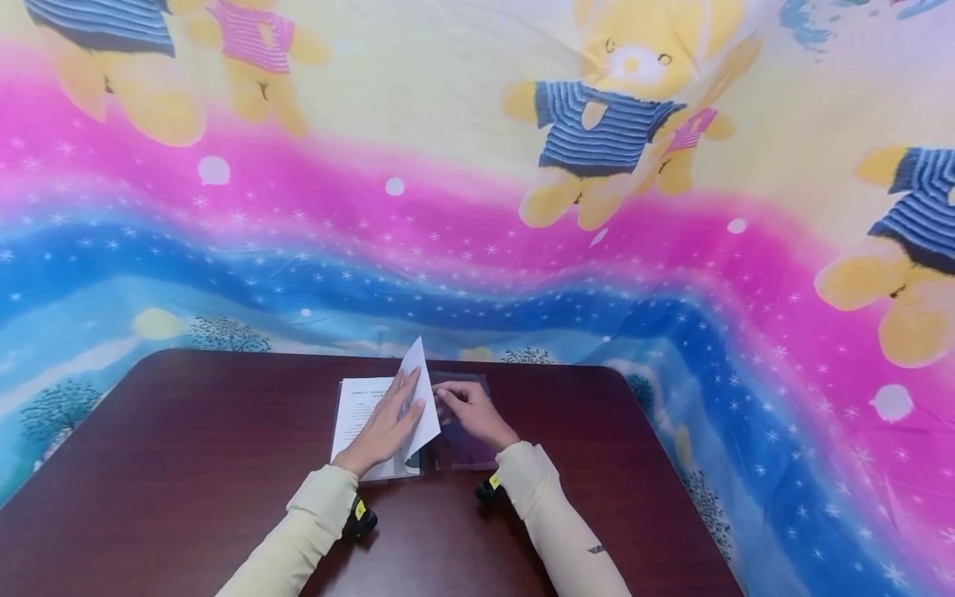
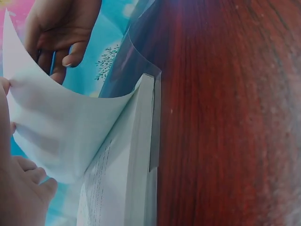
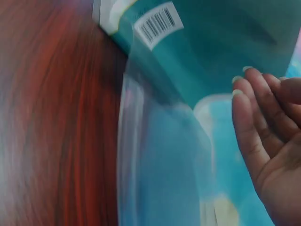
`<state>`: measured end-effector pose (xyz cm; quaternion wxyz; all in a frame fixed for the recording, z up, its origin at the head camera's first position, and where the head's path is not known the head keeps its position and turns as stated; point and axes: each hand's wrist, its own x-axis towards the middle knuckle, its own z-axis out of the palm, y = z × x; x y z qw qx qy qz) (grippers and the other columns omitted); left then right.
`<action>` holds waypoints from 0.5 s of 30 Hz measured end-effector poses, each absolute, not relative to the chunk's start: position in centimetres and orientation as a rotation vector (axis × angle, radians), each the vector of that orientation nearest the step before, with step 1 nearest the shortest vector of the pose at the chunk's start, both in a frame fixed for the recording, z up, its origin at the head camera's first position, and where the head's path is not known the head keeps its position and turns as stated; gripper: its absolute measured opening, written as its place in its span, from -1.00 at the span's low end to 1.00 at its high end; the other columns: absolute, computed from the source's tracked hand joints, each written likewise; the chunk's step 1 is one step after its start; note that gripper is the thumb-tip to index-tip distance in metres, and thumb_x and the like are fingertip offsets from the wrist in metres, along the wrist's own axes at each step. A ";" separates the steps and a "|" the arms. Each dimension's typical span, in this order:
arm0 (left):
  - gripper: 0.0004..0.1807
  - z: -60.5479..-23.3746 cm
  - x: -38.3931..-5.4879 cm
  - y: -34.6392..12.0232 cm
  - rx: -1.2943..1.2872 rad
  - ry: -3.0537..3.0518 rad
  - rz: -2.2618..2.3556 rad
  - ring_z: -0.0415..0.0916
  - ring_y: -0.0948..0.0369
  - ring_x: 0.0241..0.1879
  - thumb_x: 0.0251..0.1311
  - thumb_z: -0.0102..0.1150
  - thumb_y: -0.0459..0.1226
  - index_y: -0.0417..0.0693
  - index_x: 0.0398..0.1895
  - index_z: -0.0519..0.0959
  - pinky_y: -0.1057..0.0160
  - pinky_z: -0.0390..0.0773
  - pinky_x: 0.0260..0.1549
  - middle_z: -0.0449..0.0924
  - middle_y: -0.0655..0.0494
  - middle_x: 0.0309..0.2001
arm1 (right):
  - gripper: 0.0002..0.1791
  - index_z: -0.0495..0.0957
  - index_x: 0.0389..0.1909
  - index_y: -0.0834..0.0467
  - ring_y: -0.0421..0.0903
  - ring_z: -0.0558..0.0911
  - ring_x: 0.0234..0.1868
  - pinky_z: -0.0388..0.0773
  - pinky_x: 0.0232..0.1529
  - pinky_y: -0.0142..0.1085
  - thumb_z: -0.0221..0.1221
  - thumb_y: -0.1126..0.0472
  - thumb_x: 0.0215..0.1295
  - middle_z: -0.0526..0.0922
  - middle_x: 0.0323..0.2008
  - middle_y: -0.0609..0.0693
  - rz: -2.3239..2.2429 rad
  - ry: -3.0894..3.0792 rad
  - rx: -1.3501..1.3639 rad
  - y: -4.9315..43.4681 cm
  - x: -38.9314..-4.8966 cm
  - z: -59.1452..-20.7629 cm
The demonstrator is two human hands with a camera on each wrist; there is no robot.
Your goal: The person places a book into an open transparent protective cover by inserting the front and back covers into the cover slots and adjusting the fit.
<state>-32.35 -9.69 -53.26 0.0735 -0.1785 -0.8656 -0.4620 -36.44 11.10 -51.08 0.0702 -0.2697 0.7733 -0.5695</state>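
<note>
A book (image 1: 356, 414) lies on the table with a printed page facing up. Its cover (image 1: 427, 419) stands raised at the right side, white inside; the right wrist view shows the teal outer face (image 3: 202, 56) with a barcode label. My left hand (image 1: 384, 427) rests straight fingers against the white side of the raised cover. To the right, my right hand (image 1: 477, 414) hovers beside the teal side, fingers slightly bent and nothing in them. Beneath it, a clear plastic book jacket (image 1: 472, 444) spreads out from the book; its edge (image 2: 141, 56) curves up in the left wrist view.
The dark red-brown wooden table (image 1: 186, 464) has rounded far corners. Behind it hangs a patterned cloth (image 1: 448, 249) with cartoon bears. Small black wrist cameras (image 1: 362, 522) sit under both cuffs.
</note>
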 end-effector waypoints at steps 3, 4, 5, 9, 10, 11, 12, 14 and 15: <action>-0.29 -53.2 -32.6 -9.6 -0.541 -2.597 -1.344 -0.16 -0.16 0.61 0.55 -0.18 0.12 0.22 0.66 -0.02 -0.31 0.05 0.47 -0.20 -0.15 0.65 | -0.67 0.62 0.19 0.24 0.03 0.76 -0.09 0.73 -0.08 -0.02 0.10 0.21 0.55 0.75 -0.03 0.18 -1.632 2.372 -0.787 12.3 -36.7 -51.3; -0.30 -53.2 -32.7 -9.6 -0.543 -2.599 -1.339 -0.16 -0.15 0.61 0.55 -0.17 0.13 0.24 0.66 0.00 -0.30 0.05 0.47 -0.19 -0.13 0.65 | -0.66 0.62 0.20 0.23 0.03 0.76 -0.04 0.72 -0.03 -0.05 0.12 0.22 0.53 0.75 0.00 0.16 -1.597 2.395 -0.786 12.8 -36.8 -51.4; -0.30 -53.1 -32.7 -9.6 -0.548 -2.599 -1.331 -0.16 -0.14 0.61 0.55 -0.17 0.13 0.24 0.65 0.01 -0.30 0.05 0.47 -0.18 -0.11 0.66 | -0.65 0.61 0.21 0.24 0.03 0.74 0.01 0.71 0.01 -0.07 0.15 0.23 0.51 0.75 0.03 0.15 -1.562 2.417 -0.787 13.2 -37.0 -51.5; -0.31 -53.0 -32.8 -9.4 -0.576 -2.610 -1.291 -0.15 -0.10 0.62 0.53 -0.15 0.15 0.30 0.64 0.03 -0.29 0.05 0.48 -0.17 0.01 0.66 | -0.56 0.54 0.30 0.25 0.03 0.67 0.18 0.62 0.19 -0.09 0.21 0.22 0.46 0.68 0.17 0.13 -1.431 2.475 -0.803 14.8 -37.3 -52.0; -0.30 -53.0 -32.9 -9.4 -0.585 -2.610 -1.278 -0.15 -0.10 0.62 0.53 -0.14 0.15 0.30 0.64 0.04 -0.30 0.05 0.48 -0.16 0.02 0.66 | -0.52 0.51 0.33 0.25 0.04 0.64 0.23 0.59 0.22 -0.08 0.23 0.21 0.45 0.65 0.21 0.12 -1.399 2.487 -0.804 15.2 -37.3 -52.1; -0.30 -53.1 -32.9 -9.3 -0.592 -2.611 -1.261 -0.14 -0.11 0.62 0.52 -0.14 0.16 0.31 0.64 0.04 -0.30 0.05 0.47 -0.15 0.03 0.66 | -0.49 0.49 0.35 0.24 0.05 0.61 0.26 0.58 0.24 -0.06 0.25 0.20 0.43 0.62 0.25 0.12 -1.374 2.496 -0.799 15.5 -37.3 -52.1; -0.30 -53.1 -32.9 -9.3 -0.600 -2.612 -1.245 -0.13 -0.11 0.61 0.52 -0.14 0.17 0.31 0.64 0.04 -0.30 0.05 0.47 -0.14 0.04 0.66 | -0.46 0.47 0.37 0.23 0.05 0.58 0.30 0.55 0.27 -0.04 0.26 0.19 0.42 0.59 0.29 0.11 -1.346 2.505 -0.796 15.8 -37.2 -52.1; -0.30 -53.1 -33.0 -9.2 -0.612 -2.615 -1.217 -0.13 -0.12 0.61 0.52 -0.15 0.17 0.32 0.64 0.05 -0.30 0.05 0.47 -0.13 0.05 0.66 | -0.38 0.43 0.42 0.21 0.07 0.50 0.38 0.50 0.32 0.02 0.30 0.15 0.39 0.52 0.36 0.10 -1.284 2.523 -0.797 16.2 -37.0 -52.1; -0.30 -53.2 -33.0 -9.1 -0.618 -2.617 -1.199 -0.13 -0.13 0.61 0.52 -0.15 0.17 0.31 0.64 0.04 -0.30 0.05 0.47 -0.12 0.05 0.66 | -0.35 0.41 0.44 0.19 0.08 0.46 0.41 0.48 0.33 0.04 0.32 0.12 0.37 0.49 0.39 0.09 -1.246 2.537 -0.799 16.4 -36.9 -52.0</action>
